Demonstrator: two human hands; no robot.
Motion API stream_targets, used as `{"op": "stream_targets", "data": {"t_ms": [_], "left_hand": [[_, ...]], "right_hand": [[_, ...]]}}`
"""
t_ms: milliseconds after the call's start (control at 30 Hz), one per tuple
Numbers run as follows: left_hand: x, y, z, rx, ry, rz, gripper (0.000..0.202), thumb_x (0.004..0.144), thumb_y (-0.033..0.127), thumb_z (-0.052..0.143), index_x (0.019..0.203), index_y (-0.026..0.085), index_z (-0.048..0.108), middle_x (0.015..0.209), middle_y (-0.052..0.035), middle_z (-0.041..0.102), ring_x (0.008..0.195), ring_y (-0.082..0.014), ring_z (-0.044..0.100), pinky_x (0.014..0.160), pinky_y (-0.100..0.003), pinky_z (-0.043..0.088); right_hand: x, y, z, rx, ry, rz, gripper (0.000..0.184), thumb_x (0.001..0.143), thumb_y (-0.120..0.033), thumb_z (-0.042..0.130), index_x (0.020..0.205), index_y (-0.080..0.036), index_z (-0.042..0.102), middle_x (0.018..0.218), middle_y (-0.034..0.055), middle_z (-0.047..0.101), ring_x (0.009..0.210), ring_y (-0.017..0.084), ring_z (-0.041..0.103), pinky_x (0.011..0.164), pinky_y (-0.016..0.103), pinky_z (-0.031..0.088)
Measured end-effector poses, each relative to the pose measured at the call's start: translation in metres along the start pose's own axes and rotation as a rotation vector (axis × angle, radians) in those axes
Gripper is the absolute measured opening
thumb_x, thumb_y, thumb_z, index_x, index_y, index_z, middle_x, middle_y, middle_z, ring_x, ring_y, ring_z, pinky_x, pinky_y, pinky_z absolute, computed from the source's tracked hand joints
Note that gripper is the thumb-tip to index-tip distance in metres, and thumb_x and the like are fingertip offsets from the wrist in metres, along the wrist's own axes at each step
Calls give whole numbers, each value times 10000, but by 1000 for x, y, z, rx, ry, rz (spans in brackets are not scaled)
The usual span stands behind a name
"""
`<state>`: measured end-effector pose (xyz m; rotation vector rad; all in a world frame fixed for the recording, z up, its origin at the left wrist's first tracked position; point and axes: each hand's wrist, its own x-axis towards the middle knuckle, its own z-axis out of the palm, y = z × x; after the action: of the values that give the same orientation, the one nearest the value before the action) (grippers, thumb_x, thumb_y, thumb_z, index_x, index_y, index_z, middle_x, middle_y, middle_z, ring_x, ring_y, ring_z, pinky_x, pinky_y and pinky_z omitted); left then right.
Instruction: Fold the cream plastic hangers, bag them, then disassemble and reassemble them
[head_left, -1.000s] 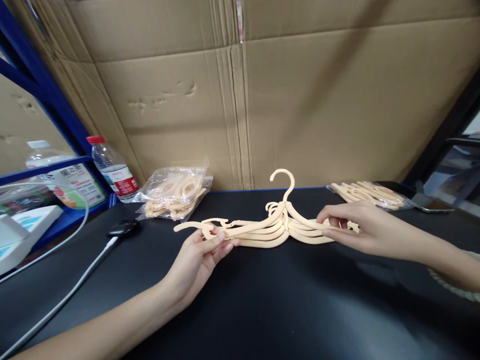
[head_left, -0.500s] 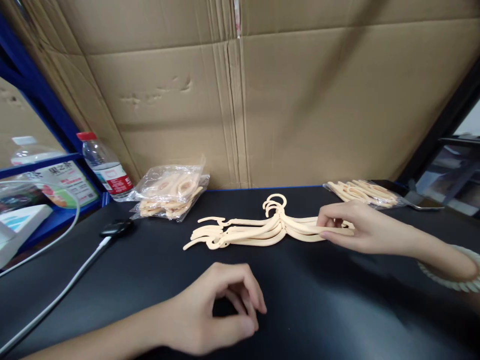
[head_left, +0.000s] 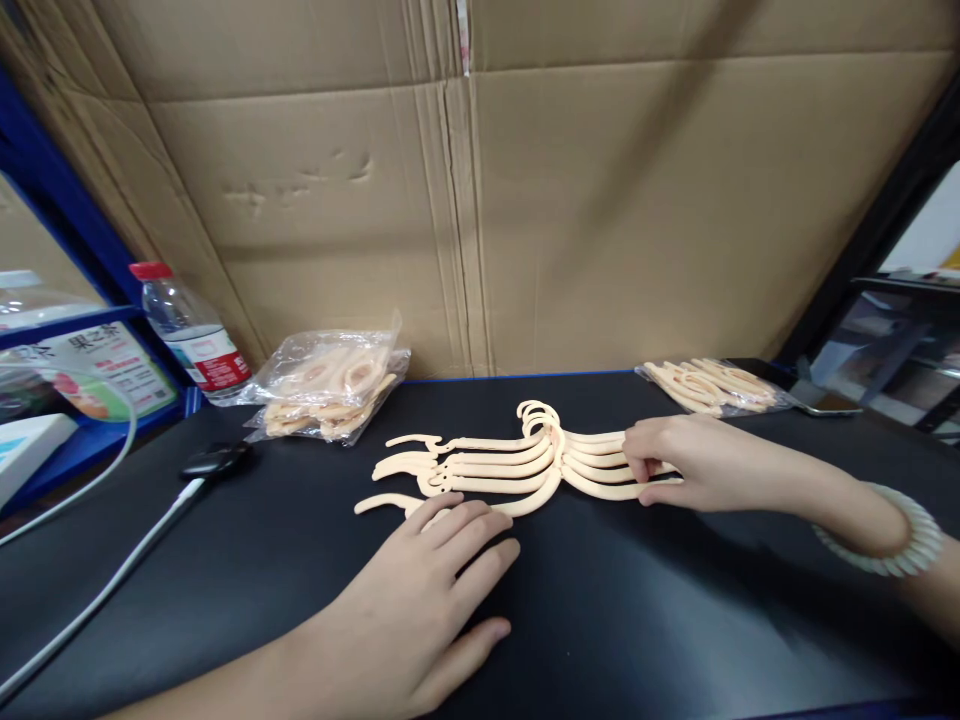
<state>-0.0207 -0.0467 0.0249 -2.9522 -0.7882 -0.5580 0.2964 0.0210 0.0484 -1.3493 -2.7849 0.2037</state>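
Observation:
Several cream plastic hangers (head_left: 502, 465) lie fanned out flat on the black table (head_left: 637, 600), hooks bunched at the middle. My left hand (head_left: 431, 590) lies flat and open on the table, its fingertips resting on the nearest hanger's left arm. My right hand (head_left: 675, 462) is closed in a pinch on the right arms of the hangers. A beaded bracelet (head_left: 885, 540) circles my right wrist.
Two clear bags of the same hangers lie at the back: one at the left (head_left: 330, 385), one at the right (head_left: 709, 385). A water bottle (head_left: 187, 335) stands by the blue shelf (head_left: 45, 330). A white cable (head_left: 112, 590) with a black plug crosses the table's left side. Cardboard (head_left: 480, 200) forms the back wall.
The hangers went from held up in both hands to lying flat and fanned. My left hand let go, drew back, then came forward and spread flat on the nearest hanger.

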Motion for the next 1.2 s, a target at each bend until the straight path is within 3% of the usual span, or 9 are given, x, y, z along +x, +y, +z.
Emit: {"op": "stream_targets", "data": {"t_ms": [200,267,333,433,533,833,1000,1100,1200], "left_hand": [[-1,-5,3,23,-89,-92,408,874,284,592,1272,196,575,1298,-126,607,1211,-331,540,1050,-485,390],[-2,-7,4,27,-145,-127,407,887,278,565,1286,202,558,1353,-123,561,1264,-326,491,1062,-499,388],[-2,-8,6,32,-152,-164,412,891,289,557,1296,214,548,1390,-115,528,1295,-320,458,1069,-499,392],[-3,-9,8,36,-161,-199,431,892,324,557,1313,232,535,1438,-110,483,1333,-328,416,1076,-512,391],[-1,-14,9,31,-183,-207,442,904,357,545,1333,255,519,1468,-99,458,1368,-331,378,1096,-542,360],[7,-59,14,-47,-187,-171,458,931,419,513,1365,273,491,1526,-86,386,1416,-326,310,1142,-562,262],[5,-63,16,-59,-164,-183,471,934,430,507,1380,284,472,1536,-79,370,1422,-326,295,1140,-566,261],[4,-61,16,-47,-165,-199,458,940,430,493,1373,284,476,1530,-78,379,1420,-324,299,1137,-575,261],[4,-59,16,-36,-140,-223,424,943,410,490,1347,284,503,1496,-75,429,1400,-319,339,1134,-568,275]], "right_hand": [[-2,-3,0,-7,4,44,61,800,-215,602,785,-198,546,902,50,602,774,188,577,678,302,448],[-3,-4,5,-12,24,72,77,839,-229,540,900,-183,541,1000,89,596,819,204,595,724,332,485],[-4,-3,15,-16,52,84,252,876,-229,465,1104,-144,530,1153,150,580,975,249,612,837,381,504],[0,3,32,-16,73,72,514,930,-293,380,1398,-78,372,1445,222,415,1353,338,392,1068,478,391],[9,8,46,9,62,72,588,964,-337,299,1485,-65,270,1560,203,245,1457,334,150,1152,529,253],[37,26,55,-20,141,116,588,968,-317,273,1498,-64,264,1567,198,220,1461,316,98,1165,537,197],[44,32,60,-66,254,84,521,952,-256,310,1447,-104,362,1533,181,325,1459,327,151,1147,582,213],[44,30,60,-105,408,27,459,911,-204,390,1356,-114,459,1437,188,449,1408,338,292,1105,583,297],[41,25,56,-130,535,-27,342,856,-144,464,1178,-118,574,1218,185,574,1166,308,517,959,498,452]]}}
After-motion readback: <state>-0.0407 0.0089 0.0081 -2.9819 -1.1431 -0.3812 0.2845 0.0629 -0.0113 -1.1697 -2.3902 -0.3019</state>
